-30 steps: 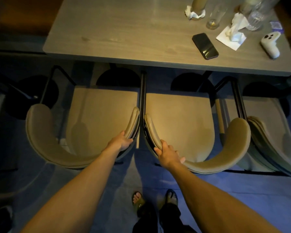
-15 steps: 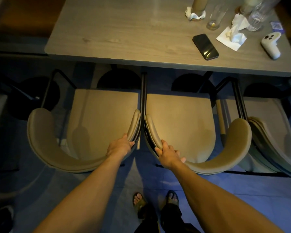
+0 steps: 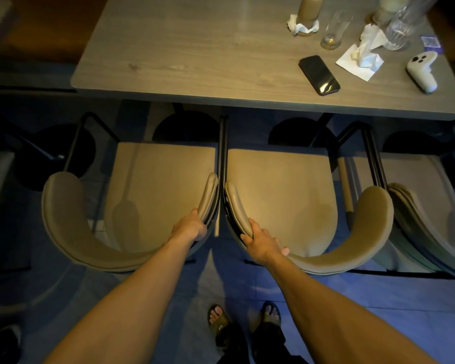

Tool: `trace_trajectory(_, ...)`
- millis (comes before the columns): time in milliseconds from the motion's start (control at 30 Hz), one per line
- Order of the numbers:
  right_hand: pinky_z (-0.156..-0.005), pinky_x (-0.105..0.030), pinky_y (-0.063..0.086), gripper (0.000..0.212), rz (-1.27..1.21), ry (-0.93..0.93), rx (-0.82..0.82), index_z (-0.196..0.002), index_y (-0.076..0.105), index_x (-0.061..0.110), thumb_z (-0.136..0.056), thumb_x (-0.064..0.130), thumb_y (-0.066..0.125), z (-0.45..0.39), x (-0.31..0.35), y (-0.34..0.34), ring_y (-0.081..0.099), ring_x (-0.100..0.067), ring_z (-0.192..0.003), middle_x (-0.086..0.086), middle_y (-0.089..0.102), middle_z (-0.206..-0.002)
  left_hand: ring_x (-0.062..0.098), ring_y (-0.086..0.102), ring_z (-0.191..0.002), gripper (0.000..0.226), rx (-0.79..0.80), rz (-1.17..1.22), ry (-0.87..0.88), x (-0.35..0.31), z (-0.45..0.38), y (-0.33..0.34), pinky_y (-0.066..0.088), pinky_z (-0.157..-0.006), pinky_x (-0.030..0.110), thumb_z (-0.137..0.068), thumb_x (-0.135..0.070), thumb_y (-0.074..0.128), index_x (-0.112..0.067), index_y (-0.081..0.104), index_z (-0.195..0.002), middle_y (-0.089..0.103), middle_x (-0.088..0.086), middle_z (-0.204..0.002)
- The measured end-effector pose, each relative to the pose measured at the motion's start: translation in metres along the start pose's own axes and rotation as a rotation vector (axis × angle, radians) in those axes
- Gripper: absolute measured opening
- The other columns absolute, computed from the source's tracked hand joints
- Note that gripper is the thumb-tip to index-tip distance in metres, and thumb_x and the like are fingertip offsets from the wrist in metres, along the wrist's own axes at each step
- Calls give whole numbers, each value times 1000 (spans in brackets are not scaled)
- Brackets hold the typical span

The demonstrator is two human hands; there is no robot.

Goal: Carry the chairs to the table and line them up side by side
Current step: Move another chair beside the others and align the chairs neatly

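Three beige curved-back chairs stand in a row facing the grey wooden table. The left chair and the middle chair touch side by side, their black frames meeting between them. My left hand grips the right end of the left chair's backrest. My right hand grips the left end of the middle chair's backrest. A third chair stands close against the middle one at the right, partly cut off by the frame edge.
On the table's right part lie a black phone, a white controller, crumpled napkins, a glass and bottles. Round black table bases stand under the table. My sandalled feet are on the blue floor.
Both chairs sit slightly lower in view than a second ago. My left hand has slid a little along the backrest end; the grips are unchanged.
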State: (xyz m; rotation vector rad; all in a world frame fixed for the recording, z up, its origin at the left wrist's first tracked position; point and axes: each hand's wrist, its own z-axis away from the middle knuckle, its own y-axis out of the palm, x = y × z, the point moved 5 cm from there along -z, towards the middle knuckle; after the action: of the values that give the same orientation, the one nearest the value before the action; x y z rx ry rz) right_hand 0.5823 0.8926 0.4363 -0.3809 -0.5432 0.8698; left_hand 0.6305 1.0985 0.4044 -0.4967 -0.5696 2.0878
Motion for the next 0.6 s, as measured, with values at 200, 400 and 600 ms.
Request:
trace_trajectory(200, -109, -57, 17, 53, 15, -6, -19, -153, 15, 46, -103, 52, 30, 5, -4, 1, 35, -33, -133, 0, 43, -145, 38, 45, -133, 67, -18, -41, -4, -1, 2, -1, 40, -108, 43, -98, -29, 47, -24, 14, -156, 42, 16, -150)
trace_trajectory(400, -106, -54, 20, 53, 19, -7, -10, -153, 14, 47, -102, 52, 31, 7, -4, 1, 35, -31, -133, 1, 41, -146, 38, 43, -135, 68, -22, -8, -10, 1, 4, 0, 38, -110, 47, -98, -33, 46, -27, 12, -157, 40, 14, -152)
trace_trajectory(600, -107, -57, 17, 54, 9, -2, 21, -153, 11, 48, -103, 52, 30, 7, -2, -1, 32, -33, -134, 0, 38, -149, 37, 48, -130, 67, -5, 4, 15, 0, 7, -3, 41, -108, 43, -97, -28, 49, -25, 18, -155, 46, 14, -147)
